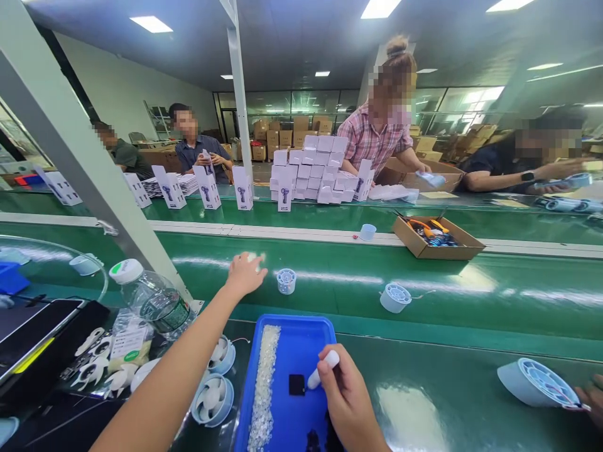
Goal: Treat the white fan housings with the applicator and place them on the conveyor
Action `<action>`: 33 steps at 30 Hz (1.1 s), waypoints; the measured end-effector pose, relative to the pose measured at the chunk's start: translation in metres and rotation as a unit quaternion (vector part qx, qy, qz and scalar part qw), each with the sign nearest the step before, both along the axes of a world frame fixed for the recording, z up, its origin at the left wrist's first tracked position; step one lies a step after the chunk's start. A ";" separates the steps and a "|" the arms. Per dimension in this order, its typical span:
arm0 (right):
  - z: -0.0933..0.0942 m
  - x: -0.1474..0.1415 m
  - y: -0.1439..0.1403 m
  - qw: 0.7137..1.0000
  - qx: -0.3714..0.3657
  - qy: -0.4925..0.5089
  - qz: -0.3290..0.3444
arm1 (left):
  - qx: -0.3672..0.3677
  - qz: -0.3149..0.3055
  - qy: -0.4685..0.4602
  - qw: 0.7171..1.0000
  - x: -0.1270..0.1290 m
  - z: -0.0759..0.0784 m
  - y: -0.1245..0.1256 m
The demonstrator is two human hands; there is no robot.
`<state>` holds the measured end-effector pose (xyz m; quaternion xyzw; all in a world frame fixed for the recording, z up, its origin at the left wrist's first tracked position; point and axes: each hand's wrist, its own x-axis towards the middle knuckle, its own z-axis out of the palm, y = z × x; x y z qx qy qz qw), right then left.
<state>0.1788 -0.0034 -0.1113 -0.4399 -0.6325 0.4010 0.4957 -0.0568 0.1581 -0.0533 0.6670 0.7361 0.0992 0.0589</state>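
Note:
My left hand (245, 276) reaches over the green conveyor belt (339, 260) with its fingers apart. Just right of it stands a light blue fan housing (286, 281), not touched by the fingers. My right hand (349, 395) grips a white tube (324, 369) above a blue tray (327, 329); the tube's exact kind is unclear. In the tray, a strip of small clear pieces (264, 383) runs along the left side. A black square (296, 385) lies near the tube's tip, and dark parts (313, 439) show near my right wrist.
Fans in blue housings (213, 400) stand left of the tray, beside a plastic bottle (160, 301). More housings (396, 297) sit on the belt. A cardboard box of tools (438, 248) and white boxes (315, 172) stand beyond. Several co-workers sit or stand opposite; another hand (592, 395) shows at right.

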 end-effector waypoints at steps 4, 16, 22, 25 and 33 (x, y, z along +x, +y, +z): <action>0.000 0.001 0.000 1.000 -0.003 -0.002 0.004 | -0.067 0.060 0.010 0.996 -0.022 -0.006 -0.003; 0.002 0.002 0.000 0.999 0.040 -0.005 -0.017 | -0.014 0.003 -0.108 0.994 0.002 0.025 -0.028; 0.000 0.000 -0.004 0.997 0.062 -0.008 -0.040 | 0.052 -0.026 -0.180 0.982 0.021 0.075 -0.089; 0.001 -0.001 -0.007 0.998 0.043 0.006 -0.050 | 0.053 0.002 -0.217 0.975 0.024 0.087 -0.119; -0.004 0.001 -0.006 0.999 0.041 0.003 0.002 | -0.005 0.116 -0.324 0.939 0.023 0.079 -0.162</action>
